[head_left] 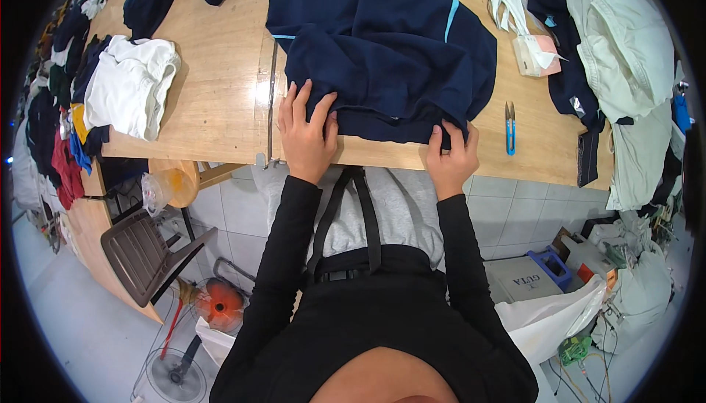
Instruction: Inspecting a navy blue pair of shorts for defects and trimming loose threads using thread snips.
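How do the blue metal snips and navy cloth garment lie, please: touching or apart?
Apart: the head view shows pale wooden table between snips and garment.

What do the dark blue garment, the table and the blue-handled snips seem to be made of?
Dark blue garment: fabric, matte with soft folds; cotton or synthetic, I cannot tell.
Table: wood or wood-look laminate, by its pale brown grain; glare suggests a smooth, slightly glossy finish.
Snips: handles probably plastic or coated metal, from their even, bright blue; thin pointed blades likely metal.
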A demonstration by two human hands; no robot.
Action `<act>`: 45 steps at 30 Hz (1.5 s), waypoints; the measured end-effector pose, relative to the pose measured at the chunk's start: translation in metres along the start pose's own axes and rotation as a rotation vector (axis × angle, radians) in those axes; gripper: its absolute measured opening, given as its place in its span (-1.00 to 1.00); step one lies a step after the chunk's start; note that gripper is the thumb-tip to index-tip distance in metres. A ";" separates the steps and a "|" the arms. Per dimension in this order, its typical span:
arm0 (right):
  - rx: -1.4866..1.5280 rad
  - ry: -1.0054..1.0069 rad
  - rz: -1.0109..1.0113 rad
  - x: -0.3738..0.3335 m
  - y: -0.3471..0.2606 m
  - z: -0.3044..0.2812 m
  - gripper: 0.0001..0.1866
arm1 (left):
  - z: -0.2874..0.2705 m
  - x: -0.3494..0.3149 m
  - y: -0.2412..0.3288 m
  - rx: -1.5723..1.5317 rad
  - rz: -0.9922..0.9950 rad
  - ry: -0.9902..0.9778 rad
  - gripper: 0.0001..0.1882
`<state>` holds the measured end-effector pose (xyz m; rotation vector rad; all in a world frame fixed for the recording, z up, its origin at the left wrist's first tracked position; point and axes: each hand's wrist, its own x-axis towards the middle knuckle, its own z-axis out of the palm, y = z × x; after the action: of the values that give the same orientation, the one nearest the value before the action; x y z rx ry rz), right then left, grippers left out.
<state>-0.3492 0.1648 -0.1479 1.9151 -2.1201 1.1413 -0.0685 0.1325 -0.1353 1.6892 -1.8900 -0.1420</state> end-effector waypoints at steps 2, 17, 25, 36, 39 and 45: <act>-0.004 0.009 0.006 0.000 -0.005 0.000 -0.79 | 0.000 0.000 -0.001 0.008 0.007 -0.001 -0.62; -0.014 0.023 -0.005 0.000 -0.001 0.000 -0.82 | 0.004 -0.012 0.073 -0.493 0.267 -0.035 -0.89; 0.001 0.030 -0.007 -0.003 0.004 0.001 -0.81 | 0.022 -0.003 0.065 -0.307 -0.015 -0.163 -0.76; -0.006 0.038 0.003 -0.004 0.003 0.001 -0.81 | 0.025 0.000 0.069 -0.311 -0.109 -0.175 -0.74; -0.007 0.048 -0.002 -0.003 0.005 0.002 -0.81 | 0.025 0.001 0.069 -0.319 -0.113 -0.193 -0.74; 0.005 0.046 -0.002 -0.002 0.001 0.002 -0.81 | 0.018 0.002 0.059 -0.410 -0.110 -0.258 -0.83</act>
<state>-0.3484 0.1654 -0.1511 1.8743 -2.0936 1.1790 -0.1293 0.1365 -0.1230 1.5421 -1.7892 -0.7699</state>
